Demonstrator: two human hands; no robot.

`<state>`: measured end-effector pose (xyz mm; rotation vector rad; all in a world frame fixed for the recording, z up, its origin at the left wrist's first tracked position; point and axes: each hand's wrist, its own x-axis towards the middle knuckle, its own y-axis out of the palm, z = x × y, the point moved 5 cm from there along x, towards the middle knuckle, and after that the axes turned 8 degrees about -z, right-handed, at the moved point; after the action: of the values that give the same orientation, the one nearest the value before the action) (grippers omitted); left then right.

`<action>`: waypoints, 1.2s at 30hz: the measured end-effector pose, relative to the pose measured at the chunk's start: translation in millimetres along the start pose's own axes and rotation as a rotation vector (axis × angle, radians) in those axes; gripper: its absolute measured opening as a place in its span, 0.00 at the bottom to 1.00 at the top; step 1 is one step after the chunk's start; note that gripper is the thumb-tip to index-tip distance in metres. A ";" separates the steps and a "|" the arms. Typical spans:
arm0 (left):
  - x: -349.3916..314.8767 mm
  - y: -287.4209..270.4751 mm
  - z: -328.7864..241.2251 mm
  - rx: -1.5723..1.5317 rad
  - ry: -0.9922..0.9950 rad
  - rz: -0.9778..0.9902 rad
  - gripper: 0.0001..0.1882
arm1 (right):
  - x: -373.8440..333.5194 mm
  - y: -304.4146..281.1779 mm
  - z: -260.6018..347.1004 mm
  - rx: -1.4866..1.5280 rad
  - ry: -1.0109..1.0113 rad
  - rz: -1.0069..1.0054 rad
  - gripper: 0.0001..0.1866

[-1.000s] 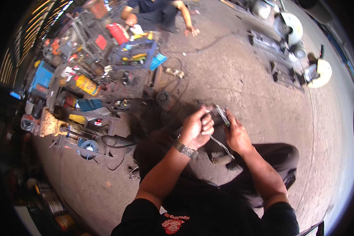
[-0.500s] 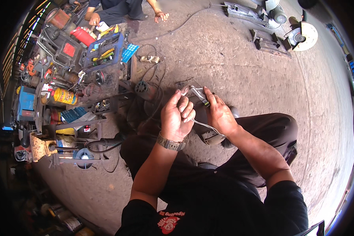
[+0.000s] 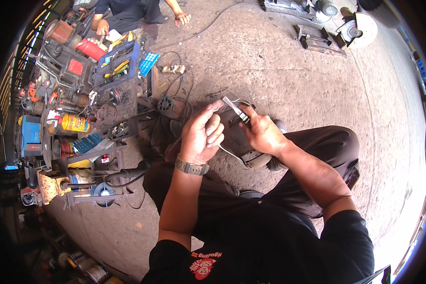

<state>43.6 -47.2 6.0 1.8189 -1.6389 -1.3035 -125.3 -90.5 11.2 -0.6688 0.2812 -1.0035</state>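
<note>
My left hand [image 3: 201, 137], with a watch on its wrist, pinches a thin white cable [image 3: 233, 155] between thumb and fingers. The cable hangs from below that hand and curves right toward my right wrist. In my right hand [image 3: 265, 135] is what looks like a utility knife [image 3: 235, 108], with a flat silvery blade and a dark part with a light stripe. Its blade tip points up and left, close to the left thumb and fingertips. Whether the blade touches the cable I cannot tell. Thin pale wire also shows just behind the blade.
At left, a cluttered bench holds tools, a yellow bottle [image 3: 75, 123] and an open blue toolbox [image 3: 95, 78]. A power strip [image 3: 173, 69] and cords lie on the floor. A co-worker's hand [image 3: 182, 19] is at the top. A cut-off saw [image 3: 364, 31] stands far right.
My left hand has shifted slightly left, away from the right one. The right fingers have curled round the knife, whose blade now shows more plainly. The whole view has shifted a little.
</note>
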 end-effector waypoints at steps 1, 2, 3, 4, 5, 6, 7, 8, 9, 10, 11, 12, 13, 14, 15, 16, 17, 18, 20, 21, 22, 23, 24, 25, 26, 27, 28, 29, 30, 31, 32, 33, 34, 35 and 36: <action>0.4 -4.6 -4.9 0.049 0.000 0.022 0.18 | 0.1 -1.6 2.9 0.062 0.060 0.076 0.23; -0.1 -6.9 -8.2 0.098 0.001 0.044 0.18 | -1.0 -0.6 1.4 0.087 0.042 0.063 0.23; -1.2 -6.3 -10.3 0.171 0.014 0.030 0.18 | -2.9 1.2 -3.2 0.108 0.022 0.044 0.22; 0.5 -8.9 -12.6 0.241 0.079 -0.061 0.17 | -4.2 2.8 -7.9 0.129 0.003 0.026 0.22; 2.6 -11.8 -14.1 0.310 0.145 -0.152 0.16 | -4.3 2.7 -12.5 0.100 -0.001 -0.007 0.22; 2.6 -17.3 -16.5 0.377 0.212 -0.251 0.15 | -1.6 -1.8 -17.7 0.125 0.064 -0.053 0.22; 5.2 -29.2 -20.4 0.395 0.248 -0.255 0.13 | 2.9 -7.5 -24.0 0.150 0.130 -0.099 0.21; 5.5 -34.1 -21.5 0.360 0.304 -0.257 0.15 | 4.7 -12.5 -29.4 0.175 0.195 -0.144 0.21; 5.7 -33.5 -22.7 0.301 0.310 -0.235 0.15 | 6.4 -14.8 -29.0 0.142 0.174 -0.162 0.22; 5.6 -31.8 -23.0 0.243 0.317 -0.212 0.16 | 7.0 -16.9 -28.0 0.109 0.152 -0.180 0.22; 4.5 -30.3 -21.3 0.265 0.354 -0.239 0.16 | 6.7 -18.9 -26.6 0.077 0.130 -0.198 0.22; 4.1 -25.7 -18.2 0.284 0.393 -0.261 0.16 | 6.0 -22.1 -25.5 0.040 0.107 -0.219 0.23; 4.3 -21.1 -15.8 0.286 0.406 -0.285 0.17 | 4.8 -12.6 -32.7 -0.010 0.139 -0.190 0.26; 4.5 -15.3 -14.4 0.301 0.425 -0.307 0.17 | 0.9 -5.4 -36.7 0.020 0.218 -0.118 0.27; 5.2 -11.8 -12.8 0.356 0.455 -0.316 0.17 | -2.4 -1.4 -35.7 0.039 0.225 -0.068 0.27; 5.6 -9.3 -12.0 0.411 0.484 -0.325 0.16 | -5.3 4.1 -36.4 0.059 0.232 -0.019 0.27; 8.4 -11.8 -11.5 0.480 0.542 -0.331 0.15 | -7.3 11.7 -41.8 0.156 0.250 0.011 0.28; 9.5 -11.6 -10.6 0.513 0.550 -0.325 0.15 | -9.8 22.9 -49.2 0.284 0.270 0.034 0.28; 9.4 -8.7 -10.0 0.582 0.565 -0.316 0.15 | -12.9 40.8 -58.8 0.546 0.309 0.083 0.27; 7.5 -12.1 -10.4 0.581 0.543 -0.341 0.16 | -12.3 30.6 -31.4 0.628 0.459 0.201 0.23; 6.9 -9.8 -10.0 0.583 0.551 -0.324 0.17 | -12.3 31.4 -29.6 0.638 0.471 0.229 0.23; 6.6 -7.8 -9.6 0.584 0.559 -0.308 0.18 | -13.1 32.1 -29.1 0.648 0.484 0.257 0.22; 6.0 -6.1 -10.2 0.583 0.571 -0.292 0.19 | -13.3 31.9 -26.0 0.656 0.494 0.288 0.22; 6.0 -5.6 -10.5 0.597 0.586 -0.261 0.20 | -14.7 30.3 -22.6 0.656 0.517 0.300 0.22; 6.5 -7.0 -10.4 0.611 0.602 -0.229 0.21 | -16.6 27.5 -18.0 0.656 0.540 0.312 0.21; 7.4 -4.7 -13.3 0.624 0.628 -0.196 0.22 | -14.9 23.7 -14.3 0.653 0.553 0.324 0.21; 6.8 -2.2 -15.0 0.670 0.647 -0.182 0.23 | -13.6 23.1 -13.9 0.666 0.530 0.324 0.21; 5.1 0.5 -16.1 0.716 0.667 -0.169 0.24 | -13.4 24.2 -15.0 0.678 0.507 0.324 0.21; 4.2 1.3 -15.0 0.763 0.677 -0.156 0.24 | -14.1 23.2 -12.8 0.694 0.493 0.323 0.20; 4.5 2.1 -15.0 0.825 0.684 -0.135 0.26 | -13.4 18.9 -9.5 0.715 0.455 0.292 0.21; 4.9 3.7 -15.5 0.855 0.705 -0.116 0.25 | -14.0 15.9 -7.5 0.755 0.500 0.298 0.21; 4.8 4.9 -14.9 0.887 0.722 -0.098 0.24 | -15.1 13.0 -5.5 0.798 0.548 0.305 0.21; 5.0 6.1 -14.1 0.918 0.739 -0.080 0.23 | -16.7 11.2 -4.5 0.840 0.595 0.311 0.22; 6.0 4.5 -14.1 0.935 0.774 -0.092 0.21 | -17.7 9.0 -3.7 0.818 0.592 0.302 0.22; 7.0 2.8 -15.5 0.952 0.815 -0.105 0.18 | -17.7 6.5 -1.6 0.795 0.584 0.296 0.21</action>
<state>53.8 -59.0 13.3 2.4447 -1.7380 0.3686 -130.9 -73.7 4.4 0.3923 0.4362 -0.9072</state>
